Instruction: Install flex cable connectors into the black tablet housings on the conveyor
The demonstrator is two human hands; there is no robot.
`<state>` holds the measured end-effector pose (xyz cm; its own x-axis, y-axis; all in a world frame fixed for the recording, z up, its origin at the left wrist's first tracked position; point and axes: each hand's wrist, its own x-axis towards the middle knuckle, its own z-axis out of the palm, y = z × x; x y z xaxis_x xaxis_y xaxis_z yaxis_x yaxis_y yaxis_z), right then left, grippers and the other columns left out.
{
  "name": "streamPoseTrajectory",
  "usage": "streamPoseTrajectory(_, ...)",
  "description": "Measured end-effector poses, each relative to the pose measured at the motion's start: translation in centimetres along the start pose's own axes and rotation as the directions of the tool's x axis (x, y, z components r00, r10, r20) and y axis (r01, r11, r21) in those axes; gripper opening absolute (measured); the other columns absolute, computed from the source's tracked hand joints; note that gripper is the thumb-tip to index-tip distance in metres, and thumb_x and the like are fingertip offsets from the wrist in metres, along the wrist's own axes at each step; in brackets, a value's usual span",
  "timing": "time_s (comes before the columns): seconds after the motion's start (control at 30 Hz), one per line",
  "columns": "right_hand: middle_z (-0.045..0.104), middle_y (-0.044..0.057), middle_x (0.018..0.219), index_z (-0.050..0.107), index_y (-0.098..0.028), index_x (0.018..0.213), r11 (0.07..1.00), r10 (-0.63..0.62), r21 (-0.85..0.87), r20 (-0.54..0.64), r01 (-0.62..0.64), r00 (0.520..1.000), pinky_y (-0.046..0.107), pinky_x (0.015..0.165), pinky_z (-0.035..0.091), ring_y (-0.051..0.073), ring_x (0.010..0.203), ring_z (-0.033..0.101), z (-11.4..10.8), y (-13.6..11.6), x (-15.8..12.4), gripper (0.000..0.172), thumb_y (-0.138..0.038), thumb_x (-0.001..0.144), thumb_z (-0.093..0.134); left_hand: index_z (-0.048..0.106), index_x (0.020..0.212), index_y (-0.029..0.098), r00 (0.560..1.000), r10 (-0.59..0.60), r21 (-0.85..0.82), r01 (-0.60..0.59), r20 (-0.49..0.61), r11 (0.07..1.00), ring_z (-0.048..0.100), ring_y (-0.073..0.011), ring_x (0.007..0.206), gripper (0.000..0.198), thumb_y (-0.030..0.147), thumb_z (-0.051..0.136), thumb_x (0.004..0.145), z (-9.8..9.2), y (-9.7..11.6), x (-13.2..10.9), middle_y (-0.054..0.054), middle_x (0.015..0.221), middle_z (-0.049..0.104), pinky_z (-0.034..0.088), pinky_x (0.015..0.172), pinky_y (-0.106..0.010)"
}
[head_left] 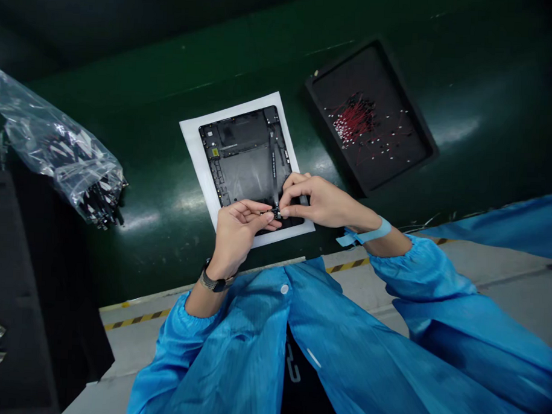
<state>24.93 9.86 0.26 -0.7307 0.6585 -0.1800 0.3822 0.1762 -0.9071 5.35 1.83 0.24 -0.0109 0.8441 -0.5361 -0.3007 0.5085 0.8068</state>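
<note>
A black tablet housing [247, 173] lies open side up on a white sheet [197, 145], slightly turned. Along its right part runs a black flex cable [273, 161] with small white print. At the cable's near end sits a small circuit board [276, 213], largely covered by fingers. My left hand [239, 228] pinches this board from the left between thumb and fingers. From the other side my right hand [320, 201] has thumb and forefinger closed on it, the remaining fingers curled above the housing. A blue strap circles my right wrist.
On the green table [156, 257], a black tray [318, 91] at the upper right holds red-and-black wires with white connectors. A clear plastic bag [43, 123] of dark flex parts lies left. A black box [16, 252] stands at the lower left.
</note>
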Motion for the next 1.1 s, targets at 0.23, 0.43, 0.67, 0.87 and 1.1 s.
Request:
streamPoseTrajectory(0.23, 0.071, 0.005, 0.09, 0.077, -0.02, 0.092, 0.998, -0.062, 0.015, -0.05, 0.063, 0.997, 0.036, 0.087, 0.044, 0.02, 0.092, 0.062, 0.2, 0.1, -0.1, 0.012, -0.029, 0.093, 0.069, 0.073, 0.096, 0.013, 0.999, -0.034, 0.176, 0.033, 0.002, 0.984, 0.076, -0.0228, 0.068, 0.031, 0.031, 0.085, 0.074, -0.8, 0.7, -1.2, -0.007, 0.074, 0.076, 0.059, 0.056, -0.028)
streamPoseTrajectory(0.43, 0.07, 0.009, 0.096, 0.071, -0.017, 0.113, 0.969, -0.198, -0.221, -0.449, 0.107, 0.871, 0.04, 0.085, 0.049, 0.024, 0.093, 0.06, 0.7, 0.6, -1.0, 0.02, -0.026, 0.099, 0.059, 0.078, 0.094, 0.019, 0.93, 0.369, 0.867, -0.183, -0.001, 0.463, 0.064, -0.0204, 0.064, 0.023, 0.04, 0.069, 0.089, -5.4, 6.5, 1.8, -0.006, 0.075, 0.072, 0.052, 0.066, -0.034)
streamPoseTrajectory(0.67, 0.057, 0.01, 0.087, 0.058, -0.007, 0.14, 0.837, -0.192, -0.543, -0.394, -0.059, 0.899, 0.044, 0.08, 0.046, 0.027, 0.086, 0.051, 2.1, 1.9, -0.7, 0.045, -0.032, 0.105, 0.046, 0.072, 0.095, 0.015, 0.89, 0.377, 0.957, -0.288, 0.256, 0.03, 0.06, -0.0279, 0.094, 0.015, 0.022, 0.073, 0.081, -5.8, 12.7, 14.9, -0.01, 0.087, 0.071, 0.047, 0.096, -0.044)
streamPoseTrajectory(0.87, 0.056, 0.006, 0.081, 0.059, -0.013, 0.139, 0.917, -0.155, -0.397, -0.441, -0.037, 0.884, 0.041, 0.078, 0.045, 0.025, 0.082, 0.051, 1.9, 2.0, -0.7, 0.042, -0.034, 0.104, 0.048, 0.072, 0.074, 0.015, 0.892, 0.311, 0.931, -0.361, 0.329, 0.05, 0.06, -0.0239, 0.09, 0.009, 0.015, 0.065, 0.079, -6.1, 15.5, 18.9, -0.01, 0.082, 0.071, 0.046, 0.093, -0.038)
streamPoseTrajectory(1.1, 0.062, 0.005, 0.08, 0.071, -0.025, 0.112, 0.963, -0.121, -0.266, -0.532, -0.03, 0.838, 0.041, 0.073, 0.05, 0.025, 0.077, 0.059, 1.8, 1.7, -0.3, 0.02, -0.026, 0.1, 0.055, 0.075, 0.089, 0.01, 0.842, 0.514, 0.974, -0.22, 0.161, 0.056, 0.056, -0.0249, 0.107, 0.012, 0.011, 0.065, 0.081, -7.9, 28.7, 30.1, -0.013, 0.097, 0.072, 0.04, 0.105, -0.042)
